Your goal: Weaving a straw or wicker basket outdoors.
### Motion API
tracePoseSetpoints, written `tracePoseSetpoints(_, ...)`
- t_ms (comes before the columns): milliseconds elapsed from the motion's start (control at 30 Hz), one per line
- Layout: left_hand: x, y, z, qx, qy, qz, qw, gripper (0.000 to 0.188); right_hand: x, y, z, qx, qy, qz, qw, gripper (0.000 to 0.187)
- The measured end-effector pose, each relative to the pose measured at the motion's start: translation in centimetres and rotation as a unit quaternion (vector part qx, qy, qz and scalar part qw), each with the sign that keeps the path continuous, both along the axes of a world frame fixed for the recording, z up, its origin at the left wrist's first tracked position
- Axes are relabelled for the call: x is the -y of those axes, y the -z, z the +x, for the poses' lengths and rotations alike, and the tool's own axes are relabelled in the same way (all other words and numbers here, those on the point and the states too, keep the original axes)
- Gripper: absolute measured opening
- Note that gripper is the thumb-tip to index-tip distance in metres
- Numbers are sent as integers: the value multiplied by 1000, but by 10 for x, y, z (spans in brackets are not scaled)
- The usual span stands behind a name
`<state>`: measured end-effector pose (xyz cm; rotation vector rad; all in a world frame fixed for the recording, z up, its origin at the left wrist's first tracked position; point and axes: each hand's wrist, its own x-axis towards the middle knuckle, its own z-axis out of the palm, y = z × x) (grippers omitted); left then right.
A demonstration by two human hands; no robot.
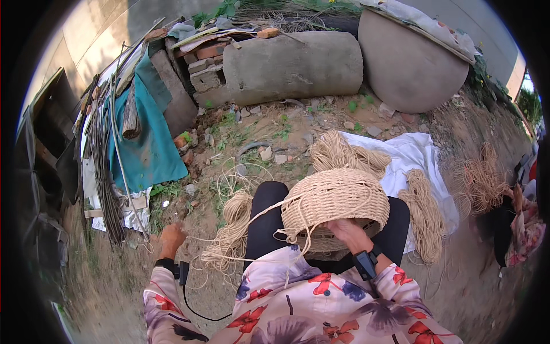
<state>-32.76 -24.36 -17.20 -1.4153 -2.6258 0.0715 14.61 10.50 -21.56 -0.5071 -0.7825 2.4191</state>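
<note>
A round, cream-coloured woven basket point(338, 195) lies tilted across my lap, its opening toward me. My right hand point(348, 234) reaches into the opening and steadies the basket; the wall hides its fingertips. Loose strands hang from the rim, and one cord point(266, 211) runs from the basket toward the left. Far out to the left, my left hand point(173, 235) is closed in a fist, with a thin strand of cord reaching it from the right. Beside my left knee lies a loose coil of the same cord point(234, 221).
Cord bundles point(424, 215) rest on and beside a white cloth point(415, 152) at the right. More tangled cord point(480, 180) lies farther right, by a person's patterned clothing point(526, 226). A teal sheet point(146, 143) and sticks stand left. A concrete cylinder point(292, 64) is at the back.
</note>
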Motion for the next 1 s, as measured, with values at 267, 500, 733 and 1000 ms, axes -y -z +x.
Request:
tracePoseSetpoints(267, -203, -143, 255, 513, 191, 148, 824, 26, -2, -10, 4, 33, 3, 23, 999, 28)
tracePoseSetpoints(500, -127, -17, 96, 104, 146, 176, 968, 23, 3, -18, 6, -22, 11, 27, 999, 31)
tracePoseSetpoints(733, 279, 78, -57, -7, -434, 125, 892, 38, 3, -9, 13, -17, 22, 20, 999, 36)
tracePoseSetpoints(1000, 3, 29, 46, 495, -261, 392, 730, 20, 13, -7, 10, 184, 97, 436, 875, 45)
